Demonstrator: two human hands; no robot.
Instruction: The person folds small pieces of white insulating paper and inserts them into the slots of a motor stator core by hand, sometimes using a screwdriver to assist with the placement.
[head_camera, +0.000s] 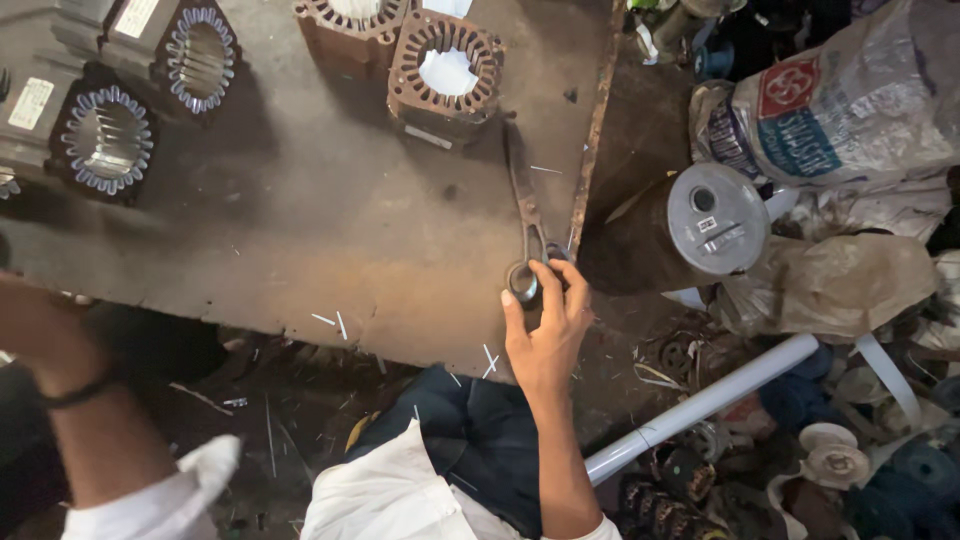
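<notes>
Right hand: right hand (545, 330) reaching forward over the near edge of the surface (330, 230), fingers curled on the ring handles of the scissors (524, 210); grip narrow, closed around the handle loops, thumb at the left loop.
Scissors: long, dark metal, lying flat on the surface near its right edge; blades pointing away from the person, tip just beside the rust-brown stator core (446, 72); handles at the near end, under the fingers.
Left hand: left forearm (70, 390) at the lower left, dark band at the wrist, white rolled sleeve below; hand itself out of frame past the left edge, so grip not possible to tell.
Surface: worn, stained brown top, scattered with thin white slivers near the front edge.
Stator cores: rust-brown slotted core at top centre with white lining in the bore; second brown core (352, 22) just beside it, cut off by the top edge; two black square-framed cores (108, 140) (200, 58) with white slot liners at the upper left, close together.
Metal can: grey cylindrical can (690, 232) on its side to the right of the surface, lid end facing up, near the scissor handles but off the surface.
Sack: printed white woven sack (850, 100) at the upper right, beyond the can.
Pipe: white pipe (700, 405) lying slantwise on the floor to the right of the right forearm.
Floor clutter: spools and round dark parts at the lower right, too jumbled to sort.
Clothing: dark trousers and white shirt hem at bottom centre.
</notes>
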